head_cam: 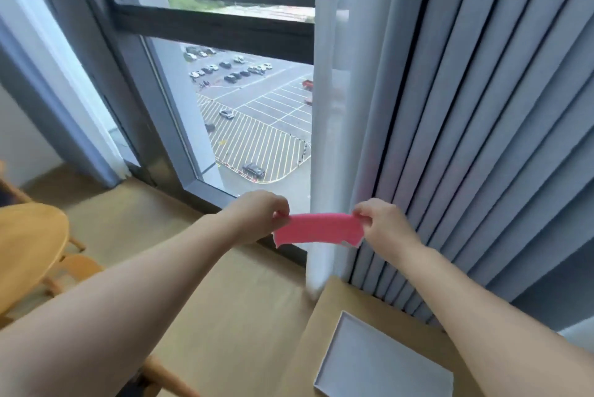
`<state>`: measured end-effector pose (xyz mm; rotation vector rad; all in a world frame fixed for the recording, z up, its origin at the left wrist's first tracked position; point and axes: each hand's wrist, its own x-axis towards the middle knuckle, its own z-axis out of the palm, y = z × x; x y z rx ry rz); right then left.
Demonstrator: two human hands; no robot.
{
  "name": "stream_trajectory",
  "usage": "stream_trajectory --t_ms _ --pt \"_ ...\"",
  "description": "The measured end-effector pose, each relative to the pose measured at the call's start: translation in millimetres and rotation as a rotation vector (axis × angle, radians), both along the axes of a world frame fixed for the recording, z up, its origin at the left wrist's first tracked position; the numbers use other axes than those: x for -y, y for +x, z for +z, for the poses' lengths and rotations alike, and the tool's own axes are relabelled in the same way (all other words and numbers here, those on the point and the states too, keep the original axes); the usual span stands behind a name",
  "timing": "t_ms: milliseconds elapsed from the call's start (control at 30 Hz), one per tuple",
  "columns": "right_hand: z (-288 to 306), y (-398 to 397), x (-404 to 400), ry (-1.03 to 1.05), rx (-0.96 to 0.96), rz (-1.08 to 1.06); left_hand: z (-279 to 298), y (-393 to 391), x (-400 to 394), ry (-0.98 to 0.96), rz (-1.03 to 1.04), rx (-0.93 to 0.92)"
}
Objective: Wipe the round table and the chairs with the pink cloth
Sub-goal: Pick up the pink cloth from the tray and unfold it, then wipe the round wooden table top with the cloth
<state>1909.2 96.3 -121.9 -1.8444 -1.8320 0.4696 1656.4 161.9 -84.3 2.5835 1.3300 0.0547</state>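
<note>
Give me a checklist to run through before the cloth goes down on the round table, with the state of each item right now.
1. Pink cloth in hand: ok, left hand and right hand each pinch one end.
2. Cloth spread out: ok, stretched flat between the hands.
3. Cloth over the round table: not ok, it hangs in the air in front of the window, to the right of the table.
4. Table top free of objects: cannot tell, only part of it shows at the left edge.
5. Chairs within reach: cannot tell, only wooden parts show beside the table.
6. Cloth damp or dry: cannot tell.
</note>
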Motion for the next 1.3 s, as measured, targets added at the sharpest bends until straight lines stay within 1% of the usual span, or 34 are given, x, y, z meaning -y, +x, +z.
stream_trajectory --t_ms 67,167,233,367,500,633,767,900,1000,1133,1300 --pt "26 -19 -9 0.077 -0.043 0.089 27 -29 19 0.048 0.108 0.045" --pt "59 -58 -13 0.153 -0.019 0.283 52 -75 63 0.116 0.266 0.098" --pt "72 -90 -7 0.193 0.006 0.454 61 -107 98 0.146 0.373 0.101" --pt "88 -172 18 0.240 0.047 0.752 72 -169 180 0.171 0.614 0.182" --pt "96 -259 54 0.315 0.111 0.919 84 -233 267 0.178 0.820 0.197" --pt "113 -336 96 0.329 0.173 1.059 94 -289 351 0.225 1.000 0.183" --pt "129 -408 147 0.349 0.142 1.164 96 -337 423 0.204 1.141 0.211" --pt "134 -485 197 0.360 0.109 1.217 94 -393 481 0.195 1.207 0.192" --pt "133 -544 234 0.367 0.077 1.221 95 -444 525 0.166 1.234 0.157" --pt "132 -622 283 0.394 0.039 1.242 95 -509 578 0.092 1.230 0.162" --pt "136 -699 326 0.429 0.058 1.307 85 -574 624 0.003 1.262 0.260"
